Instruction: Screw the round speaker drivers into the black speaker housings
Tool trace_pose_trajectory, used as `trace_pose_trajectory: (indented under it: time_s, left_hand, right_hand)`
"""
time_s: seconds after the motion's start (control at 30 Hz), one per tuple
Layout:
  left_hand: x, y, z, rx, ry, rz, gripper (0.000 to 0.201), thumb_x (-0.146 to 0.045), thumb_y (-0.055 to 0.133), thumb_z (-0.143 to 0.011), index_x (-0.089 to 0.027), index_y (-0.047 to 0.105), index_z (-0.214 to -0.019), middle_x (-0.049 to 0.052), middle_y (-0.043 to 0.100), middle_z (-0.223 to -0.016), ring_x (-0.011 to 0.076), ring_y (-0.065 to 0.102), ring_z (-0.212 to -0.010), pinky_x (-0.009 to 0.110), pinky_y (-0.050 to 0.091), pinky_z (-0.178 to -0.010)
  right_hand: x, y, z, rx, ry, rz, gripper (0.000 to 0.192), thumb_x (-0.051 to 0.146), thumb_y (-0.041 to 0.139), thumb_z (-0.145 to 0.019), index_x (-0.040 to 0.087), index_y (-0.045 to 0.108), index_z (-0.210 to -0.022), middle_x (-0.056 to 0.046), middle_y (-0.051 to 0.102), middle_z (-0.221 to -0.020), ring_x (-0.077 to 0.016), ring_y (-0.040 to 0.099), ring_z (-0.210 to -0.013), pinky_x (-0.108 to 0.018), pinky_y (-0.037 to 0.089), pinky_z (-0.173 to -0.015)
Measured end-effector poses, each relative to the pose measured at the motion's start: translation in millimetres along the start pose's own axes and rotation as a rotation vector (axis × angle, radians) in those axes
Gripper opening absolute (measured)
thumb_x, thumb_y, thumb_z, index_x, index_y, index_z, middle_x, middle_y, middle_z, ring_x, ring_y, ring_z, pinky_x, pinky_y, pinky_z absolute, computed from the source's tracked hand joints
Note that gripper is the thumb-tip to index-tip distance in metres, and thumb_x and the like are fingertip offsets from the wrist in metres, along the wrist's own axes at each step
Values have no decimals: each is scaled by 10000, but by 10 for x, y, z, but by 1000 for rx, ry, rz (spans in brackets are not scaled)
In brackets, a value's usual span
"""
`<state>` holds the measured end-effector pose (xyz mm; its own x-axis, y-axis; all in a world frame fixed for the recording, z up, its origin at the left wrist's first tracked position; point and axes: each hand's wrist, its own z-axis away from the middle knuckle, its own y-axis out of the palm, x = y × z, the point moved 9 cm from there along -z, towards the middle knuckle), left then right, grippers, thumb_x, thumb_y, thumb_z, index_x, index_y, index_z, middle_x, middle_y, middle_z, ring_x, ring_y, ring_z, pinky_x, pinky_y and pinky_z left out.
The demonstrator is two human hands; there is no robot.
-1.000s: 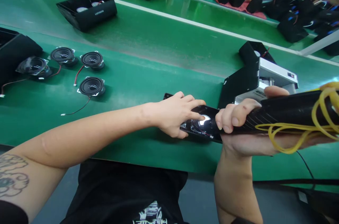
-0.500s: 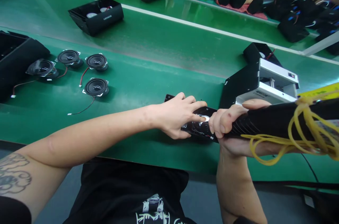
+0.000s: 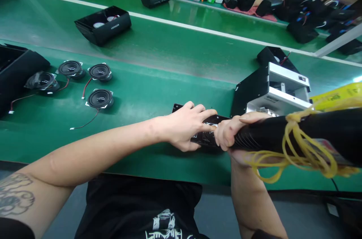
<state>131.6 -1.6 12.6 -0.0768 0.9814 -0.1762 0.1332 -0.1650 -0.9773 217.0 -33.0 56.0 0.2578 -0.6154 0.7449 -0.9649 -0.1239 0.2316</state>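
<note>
Fingers (image 3: 226,133) wrap the black tool (image 3: 283,137); left hand (image 3: 183,127) presses the panel (image 3: 206,139) near the table edge (image 3: 169,173).

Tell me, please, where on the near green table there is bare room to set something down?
The widest bare patch lies between the loose speaker drivers and the left hand on the black housing. The near edge under the left forearm is bare too. It is crowded around the right hand, its black tool and the metal fixture.
</note>
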Motion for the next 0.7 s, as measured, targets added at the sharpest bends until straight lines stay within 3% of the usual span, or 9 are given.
trace_pose_trajectory:
  time_s: [0.1,0.17,0.27,0.33,0.4,0.47,0.57,0.7]
  left_hand:
    - [-7,12,5,13,0,6,693,-459,755,-837,-275,626,-1492,193,451,-1655,426,561,-1299,554,473,-970]
    - [-20,-5,31,19,3,15,717,-463,765,-849,-263,599,-1518,205,403,-1699,451,498,-1413,619,440,-1069]
    - [9,-92,155,-9,-55,47,844,-510,786,-871,-258,472,-1613,201,287,-1770,455,346,-1568,715,319,-1203]
    - [69,-145,303,-39,-122,78,849,-522,779,-892,-277,432,-1627,170,260,-1788,429,322,-1595,725,283,-1242]
    - [130,-158,465,-70,-167,93,757,-484,758,-918,-287,473,-1591,149,291,-1778,424,332,-1592,720,303,-1248]
    - [172,-131,590,-106,-178,114,674,-428,757,-922,-311,524,-1544,122,304,-1775,434,330,-1590,701,370,-1227]
    - [204,-41,672,-150,-171,141,595,-367,761,-920,-348,579,-1487,85,290,-1785,444,330,-1586,689,431,-1200]
    - [253,28,684,-202,-206,145,489,-348,723,-955,-363,637,-1436,73,288,-1785,452,340,-1582,707,451,-1193]
  right_hand:
    - [30,116,-10,2,-56,0,445,610,717,-959,299,754,-1275,68,529,-596,-95,380,-311,-223,367,-265]
    - [94,88,-28,-63,-51,28,473,636,586,-1013,305,741,-1313,60,516,-618,-102,387,-319,-232,357,-264]
    - [468,-247,-62,-255,-124,114,534,673,525,-1018,305,719,-1353,56,529,-641,-110,391,-330,-262,382,-290]
    - [940,-550,-79,-343,-308,230,535,692,601,-970,260,766,-1239,80,494,-612,-77,319,-303,-251,358,-286]
    - [1389,-762,-106,-335,-498,412,519,722,660,-896,217,778,-897,95,401,-562,-37,248,-284,-216,308,-280]
    - [1594,-1010,-166,-405,-514,555,512,711,654,-890,230,698,-719,71,404,-557,-61,351,-330,-206,357,-336]
    - [1581,-1331,-222,-600,-464,603,507,698,528,-970,253,704,-802,37,500,-602,-110,477,-418,-212,403,-383]
    - [1300,-1446,-310,-645,-393,571,600,813,509,-940,245,698,-963,66,483,-524,-109,383,-332,-213,316,-293]
